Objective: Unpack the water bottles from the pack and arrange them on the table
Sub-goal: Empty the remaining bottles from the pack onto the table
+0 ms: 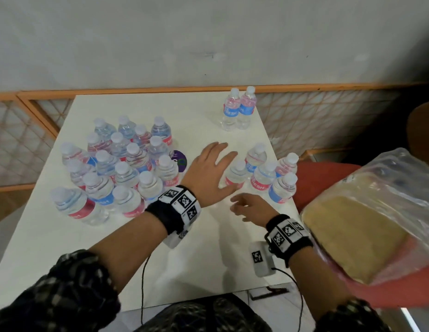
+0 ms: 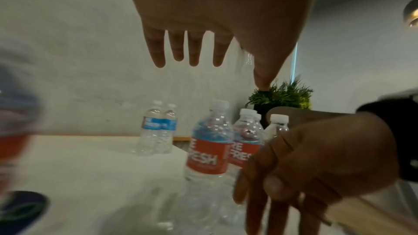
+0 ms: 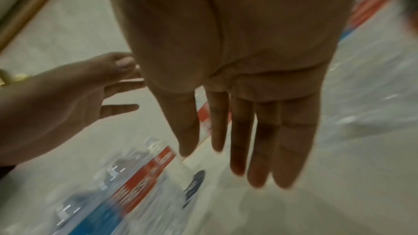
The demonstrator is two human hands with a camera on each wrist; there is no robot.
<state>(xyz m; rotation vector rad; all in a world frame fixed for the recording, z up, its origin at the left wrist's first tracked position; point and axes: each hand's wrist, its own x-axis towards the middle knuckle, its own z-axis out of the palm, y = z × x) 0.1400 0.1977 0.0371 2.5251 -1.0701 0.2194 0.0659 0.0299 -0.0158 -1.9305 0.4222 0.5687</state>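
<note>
Small clear water bottles with red and blue labels stand upright on the white table (image 1: 113, 248). A large cluster (image 1: 117, 168) fills the left side, a pair (image 1: 238, 109) stands at the far right, and a group of several (image 1: 268, 173) stands by the right edge. My left hand (image 1: 213, 168) hovers spread and empty just left of that group, its thumb close to the nearest bottle (image 1: 235, 176). My right hand (image 1: 249, 208) is lower and nearer, fingers loose, holding nothing. The left wrist view shows straight fingers (image 2: 194, 49) above the bottle (image 2: 208, 149). The right wrist view shows an empty palm (image 3: 237, 96).
A crumpled plastic pack wrap with a cardboard tray (image 1: 367, 219) lies on a red seat (image 1: 323, 178) right of the table. A dark purple round disc (image 1: 178, 159) lies beside the big cluster. A wooden lattice screen (image 1: 316, 116) and a grey wall stand behind.
</note>
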